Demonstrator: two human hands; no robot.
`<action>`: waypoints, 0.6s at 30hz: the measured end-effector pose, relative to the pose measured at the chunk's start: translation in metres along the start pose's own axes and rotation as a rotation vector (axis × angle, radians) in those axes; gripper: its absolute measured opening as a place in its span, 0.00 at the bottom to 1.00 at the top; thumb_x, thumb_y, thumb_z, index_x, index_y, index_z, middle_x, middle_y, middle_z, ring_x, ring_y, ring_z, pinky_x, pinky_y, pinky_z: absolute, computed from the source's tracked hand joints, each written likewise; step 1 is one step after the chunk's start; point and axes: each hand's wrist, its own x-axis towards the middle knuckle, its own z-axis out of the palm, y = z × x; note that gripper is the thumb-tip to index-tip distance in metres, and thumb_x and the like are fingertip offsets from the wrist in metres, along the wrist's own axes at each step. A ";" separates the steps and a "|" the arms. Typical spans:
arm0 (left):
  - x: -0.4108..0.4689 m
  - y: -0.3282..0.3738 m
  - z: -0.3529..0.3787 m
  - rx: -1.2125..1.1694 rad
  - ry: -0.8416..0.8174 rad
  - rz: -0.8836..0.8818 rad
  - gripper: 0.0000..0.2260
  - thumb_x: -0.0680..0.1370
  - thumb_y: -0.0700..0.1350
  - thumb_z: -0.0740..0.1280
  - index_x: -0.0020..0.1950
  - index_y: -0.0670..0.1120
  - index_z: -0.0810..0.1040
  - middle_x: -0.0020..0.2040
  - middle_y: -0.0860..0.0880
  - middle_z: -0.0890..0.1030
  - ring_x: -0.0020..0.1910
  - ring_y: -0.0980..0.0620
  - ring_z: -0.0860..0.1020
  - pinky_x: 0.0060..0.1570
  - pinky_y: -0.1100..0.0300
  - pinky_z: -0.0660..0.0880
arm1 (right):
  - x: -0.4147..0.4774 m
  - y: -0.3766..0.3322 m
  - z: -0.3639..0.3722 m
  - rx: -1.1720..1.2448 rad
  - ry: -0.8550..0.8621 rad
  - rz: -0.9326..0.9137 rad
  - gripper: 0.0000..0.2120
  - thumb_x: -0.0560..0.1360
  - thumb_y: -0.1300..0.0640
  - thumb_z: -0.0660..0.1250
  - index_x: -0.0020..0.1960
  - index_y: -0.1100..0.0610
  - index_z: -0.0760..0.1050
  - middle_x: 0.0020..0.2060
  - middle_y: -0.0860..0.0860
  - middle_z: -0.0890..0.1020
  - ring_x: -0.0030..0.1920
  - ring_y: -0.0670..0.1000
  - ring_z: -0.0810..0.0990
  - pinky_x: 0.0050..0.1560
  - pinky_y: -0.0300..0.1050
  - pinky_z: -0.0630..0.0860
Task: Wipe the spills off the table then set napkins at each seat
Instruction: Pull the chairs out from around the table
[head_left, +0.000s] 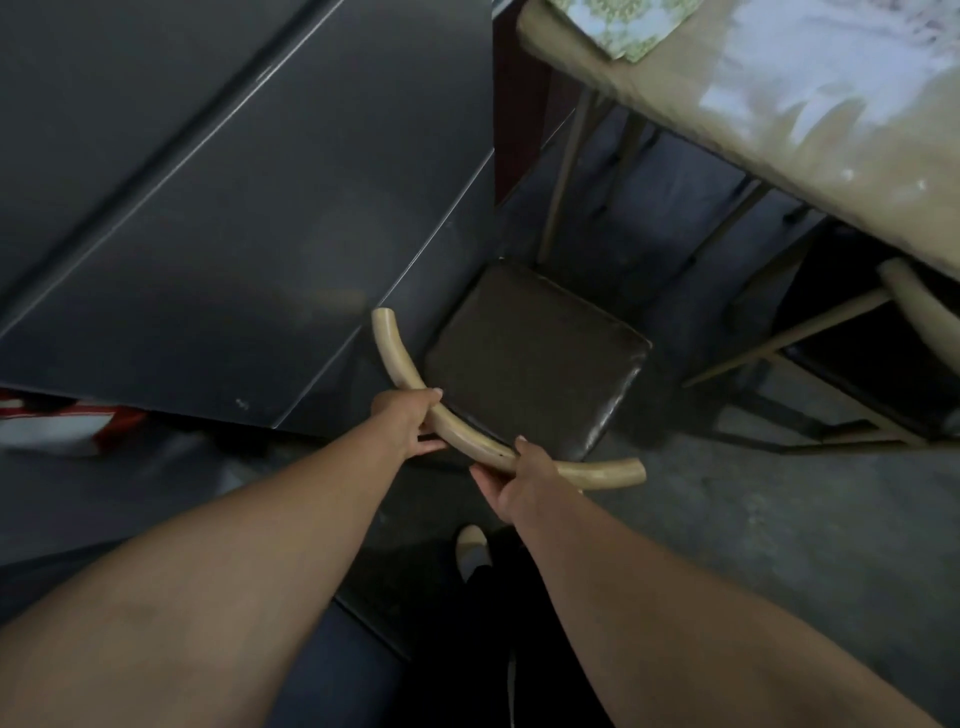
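Observation:
A chair with a dark square seat (535, 358) and a curved pale wooden backrest (395, 353) stands on the floor below me. My left hand (410, 423) grips the backrest near its middle. My right hand (519, 483) grips the same rail further right. The table (675, 104) with a beige cover fills the upper right, blurred. A green patterned napkin (623, 26) lies near the table's far corner.
A large dark grey appliance (234, 208) stands close on the left of the chair. Another chair (914, 301) is tucked under the table at right. A red and white bag (62, 421) lies at the left. My foot (472, 551) shows below.

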 end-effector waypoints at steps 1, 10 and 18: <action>-0.001 0.005 0.004 0.001 -0.010 0.009 0.16 0.76 0.39 0.69 0.63 0.40 0.72 0.53 0.41 0.78 0.49 0.43 0.78 0.43 0.44 0.78 | 0.000 -0.007 0.001 -0.003 0.004 -0.012 0.26 0.73 0.59 0.73 0.67 0.62 0.69 0.60 0.61 0.77 0.58 0.62 0.79 0.56 0.58 0.79; -0.013 0.064 0.073 -0.010 0.058 0.042 0.23 0.72 0.38 0.72 0.66 0.39 0.71 0.57 0.37 0.79 0.53 0.37 0.80 0.26 0.47 0.79 | -0.016 -0.087 0.025 -0.086 0.048 -0.125 0.25 0.72 0.57 0.73 0.66 0.59 0.70 0.56 0.61 0.79 0.51 0.60 0.82 0.41 0.53 0.81; -0.032 0.125 0.145 0.026 0.091 0.054 0.28 0.70 0.40 0.74 0.68 0.44 0.70 0.61 0.37 0.76 0.56 0.35 0.78 0.27 0.44 0.79 | -0.054 -0.175 0.050 -0.048 0.098 -0.056 0.27 0.72 0.57 0.73 0.68 0.61 0.68 0.59 0.60 0.78 0.55 0.58 0.81 0.53 0.51 0.81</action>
